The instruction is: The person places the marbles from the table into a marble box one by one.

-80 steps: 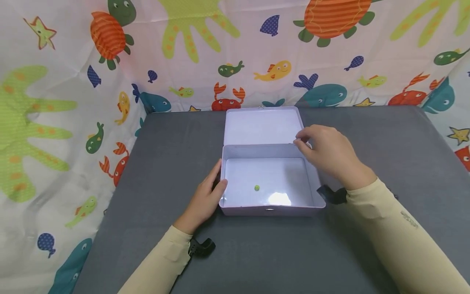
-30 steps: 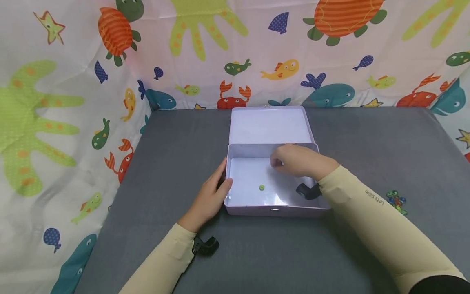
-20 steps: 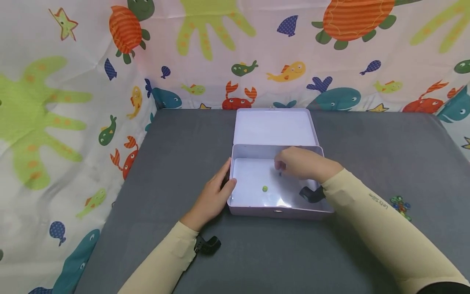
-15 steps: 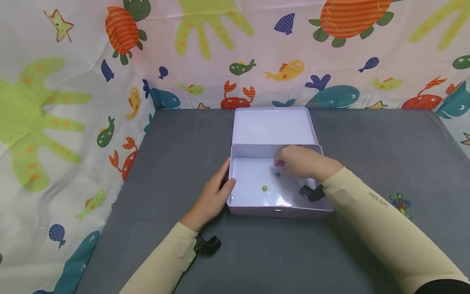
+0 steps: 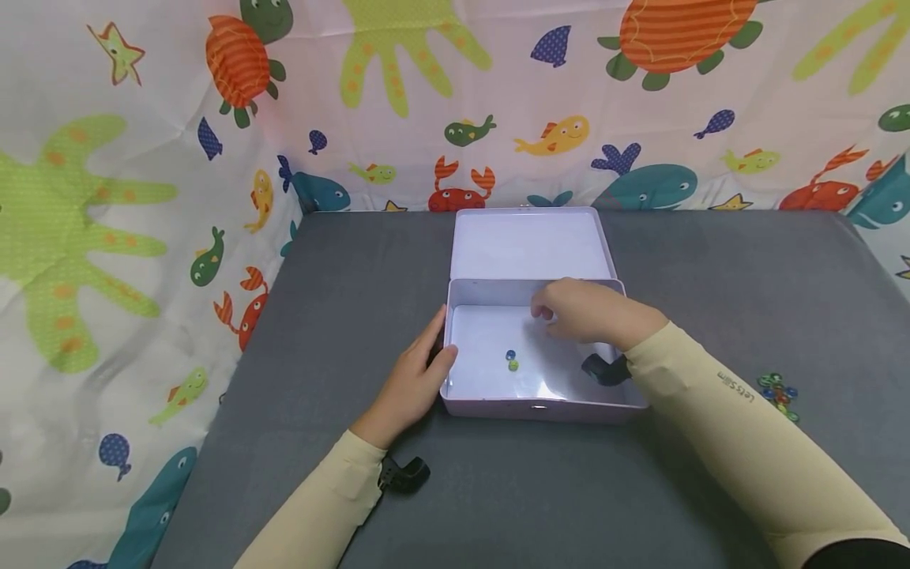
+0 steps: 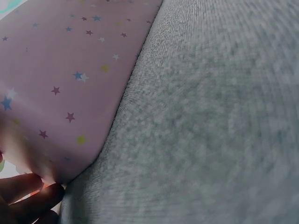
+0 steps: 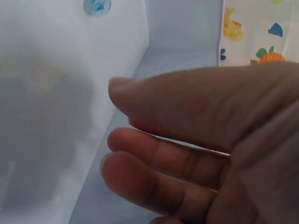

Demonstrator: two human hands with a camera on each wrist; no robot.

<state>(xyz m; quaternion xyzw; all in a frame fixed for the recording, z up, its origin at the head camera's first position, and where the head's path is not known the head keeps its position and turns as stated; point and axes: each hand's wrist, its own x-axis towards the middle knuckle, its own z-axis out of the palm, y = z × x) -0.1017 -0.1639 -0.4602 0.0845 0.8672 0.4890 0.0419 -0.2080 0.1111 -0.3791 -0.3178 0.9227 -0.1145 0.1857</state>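
A lidded tin box (image 5: 483,408), pale lilac, stands on the grey table with its lid (image 5: 529,243) tilted back. My left hand (image 5: 408,379) holds its left side, thumb at the rim and fingers along the outer wall; the left wrist view shows star prints on that wall. Inside lie a blue glass marble (image 5: 510,356) and a green marble (image 5: 513,366), side by side. Over the right part of the box hovers my right hand (image 5: 586,312). Its fingers are loosely bent, thumb apart from them, nothing between them; the blue marble (image 7: 97,5) lies beyond its fingertips in the right wrist view.
A small cluster of colored glass marbles (image 5: 778,395) lies on the table to the right, partly behind the right sleeve. A sea-animal curtain (image 5: 398,150) hangs behind and to the left of the table.
The right hand came from the box's right rim to above its inside and let go of the blue marble. The marble rolled forward and left to the green one. The left hand stays put.
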